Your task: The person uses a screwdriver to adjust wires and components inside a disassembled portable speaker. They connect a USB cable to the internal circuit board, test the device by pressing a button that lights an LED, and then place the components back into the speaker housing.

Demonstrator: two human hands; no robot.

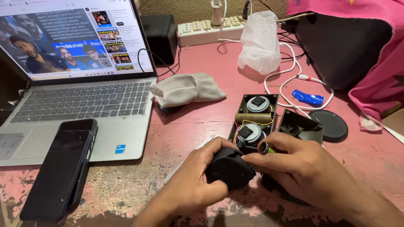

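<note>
Both hands grip a black part (229, 168) at lower centre: left hand (198, 185) cupping it, right hand (294, 166) pinching its edge, below the opened speaker (254, 120).

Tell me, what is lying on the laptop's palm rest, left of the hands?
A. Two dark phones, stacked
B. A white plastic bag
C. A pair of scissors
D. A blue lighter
A. Two dark phones lie stacked on the laptop, screens off; the blue lighter-like thing and the white bag lie on the pink table further back, and no scissors show.
</note>
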